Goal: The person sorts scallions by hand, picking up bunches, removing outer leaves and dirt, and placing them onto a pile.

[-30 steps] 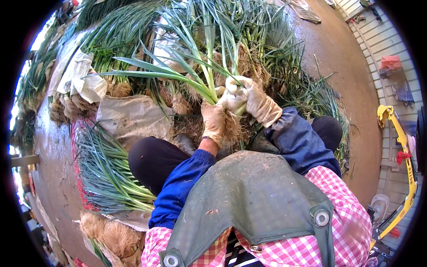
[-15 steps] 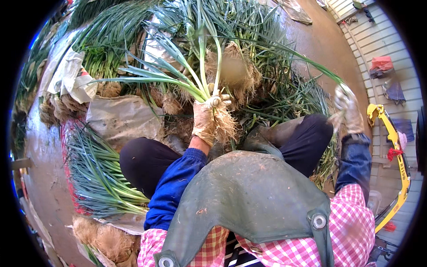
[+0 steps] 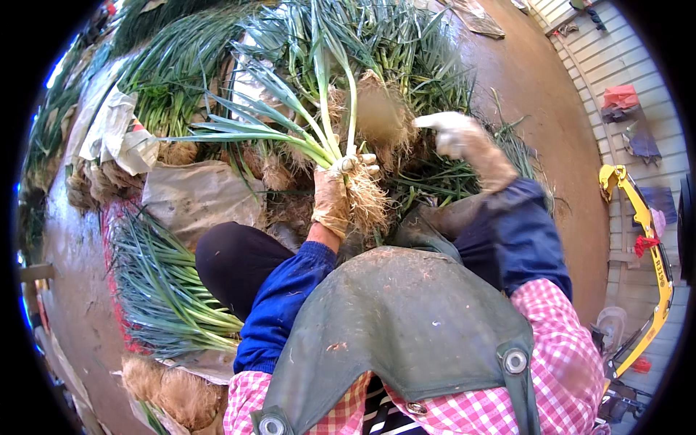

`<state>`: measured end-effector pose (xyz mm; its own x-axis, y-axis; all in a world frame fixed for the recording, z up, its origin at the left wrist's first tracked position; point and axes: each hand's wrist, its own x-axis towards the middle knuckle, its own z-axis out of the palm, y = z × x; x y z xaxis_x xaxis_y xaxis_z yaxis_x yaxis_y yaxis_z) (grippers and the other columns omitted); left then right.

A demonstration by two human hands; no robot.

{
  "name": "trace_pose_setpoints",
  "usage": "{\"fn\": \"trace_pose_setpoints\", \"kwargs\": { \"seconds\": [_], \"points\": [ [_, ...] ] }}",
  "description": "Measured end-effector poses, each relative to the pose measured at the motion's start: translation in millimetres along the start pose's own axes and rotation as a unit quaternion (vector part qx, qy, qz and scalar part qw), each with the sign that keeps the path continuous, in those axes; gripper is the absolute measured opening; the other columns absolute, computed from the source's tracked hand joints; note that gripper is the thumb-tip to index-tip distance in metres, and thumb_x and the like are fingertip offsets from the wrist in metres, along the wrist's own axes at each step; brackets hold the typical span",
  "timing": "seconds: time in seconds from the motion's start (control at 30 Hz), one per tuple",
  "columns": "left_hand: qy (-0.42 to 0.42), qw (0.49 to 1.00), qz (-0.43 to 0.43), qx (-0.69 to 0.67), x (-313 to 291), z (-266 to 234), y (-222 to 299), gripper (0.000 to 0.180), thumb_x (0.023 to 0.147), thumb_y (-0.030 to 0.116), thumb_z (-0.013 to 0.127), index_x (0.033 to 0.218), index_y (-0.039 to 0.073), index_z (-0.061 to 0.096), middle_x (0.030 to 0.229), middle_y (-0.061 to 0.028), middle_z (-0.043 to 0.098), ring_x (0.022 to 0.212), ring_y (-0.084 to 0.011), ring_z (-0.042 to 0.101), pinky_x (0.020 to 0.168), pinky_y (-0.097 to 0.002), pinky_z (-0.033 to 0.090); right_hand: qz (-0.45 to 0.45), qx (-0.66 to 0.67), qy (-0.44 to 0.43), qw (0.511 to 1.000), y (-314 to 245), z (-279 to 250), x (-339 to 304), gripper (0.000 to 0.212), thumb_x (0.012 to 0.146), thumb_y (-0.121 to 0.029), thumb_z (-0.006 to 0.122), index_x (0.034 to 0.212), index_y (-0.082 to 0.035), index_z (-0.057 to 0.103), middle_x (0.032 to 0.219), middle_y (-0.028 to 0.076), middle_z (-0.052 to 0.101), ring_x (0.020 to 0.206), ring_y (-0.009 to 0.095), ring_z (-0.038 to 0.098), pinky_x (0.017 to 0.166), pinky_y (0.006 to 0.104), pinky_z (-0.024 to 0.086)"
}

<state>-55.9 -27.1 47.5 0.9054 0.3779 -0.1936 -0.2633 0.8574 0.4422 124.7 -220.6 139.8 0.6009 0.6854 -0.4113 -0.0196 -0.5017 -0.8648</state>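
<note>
My left hand (image 3: 344,170), in a soiled whitish glove, is closed around a small bunch of green onions (image 3: 319,138) at the base of the stalks. Their long green leaves fan up and to the left, while pale stringy roots (image 3: 367,201) hang below the fingers. My right hand (image 3: 464,141), gloved too, is slightly blurred with motion. It reaches in from the right with its forefinger stretched toward the pile, and nothing shows in it. Just ahead, a heap of unsorted green onions (image 3: 428,65) lies with a clump of roots (image 3: 384,119) facing me.
Left of my knee lies a stack of green onions (image 3: 167,283) on red netting. Brown sacking (image 3: 206,196) covers the floor beyond it. More rooted bundles (image 3: 163,105) and a white sack (image 3: 119,130) stand at the far left. A yellow toy-like digger arm (image 3: 641,217) rises at the right.
My right hand has swung from the far right inward to the pile, and the long green leaf it held there is no longer in it. My left hand keeps its bunch in place.
</note>
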Motion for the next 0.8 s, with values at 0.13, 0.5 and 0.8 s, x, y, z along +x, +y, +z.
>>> {"fn": "trace_pose_setpoints", "kwargs": {
  "seconds": [0.13, 0.5, 0.8],
  "points": [
    [0.006, 1.0, 0.006, -0.023, 11, -12, -12, 0.045, 0.08, -0.006, 0.057, 0.123, 0.001, 0.043, 0.098, -0.0125, 0.059, 0.078, -0.0239, 0.065, 0.067, -0.0356, 0.059, 0.124, 0.123, -0.057, 0.983, 1, 114, 76, 0.023, 0.087, -0.027, 0.062, 0.093, -0.005, 0.065, 0.061, 0.0, 0.054, 0.043, 0.009, 0.047, 0.039, 0.0224, 0.039],
    [0.053, 0.997, 0.002, 0.063, 15, -22, -25, 0.021, 0.082, -0.001, 0.06, 0.103, -0.002, 0.057, 0.078, -0.006, 0.061, 0.06, -0.015, 0.059, 0.051, -0.0262, 0.051, -0.256, -0.197, -0.04, 0.946, 11, 116, 43, 0.016, 0.094, -0.019, 0.053, 0.085, -0.006, 0.059, 0.066, -0.002, 0.053, 0.052, 0.008, 0.051, 0.044, 0.0237, 0.041],
    [0.036, 0.997, 0.002, 0.067, 17, -23, -20, 0.03, 0.08, 0.001, 0.063, 0.109, 0.003, 0.054, 0.086, -0.0015, 0.057, 0.07, -0.011, 0.055, 0.062, -0.0253, 0.048, -0.129, -0.279, -0.102, 0.946, -65, 115, 36, 0.012, 0.079, -0.023, 0.063, 0.083, -0.012, 0.061, 0.073, 0.004, 0.057, 0.068, 0.019, 0.06, 0.06, 0.0322, 0.05]
  ]
}}
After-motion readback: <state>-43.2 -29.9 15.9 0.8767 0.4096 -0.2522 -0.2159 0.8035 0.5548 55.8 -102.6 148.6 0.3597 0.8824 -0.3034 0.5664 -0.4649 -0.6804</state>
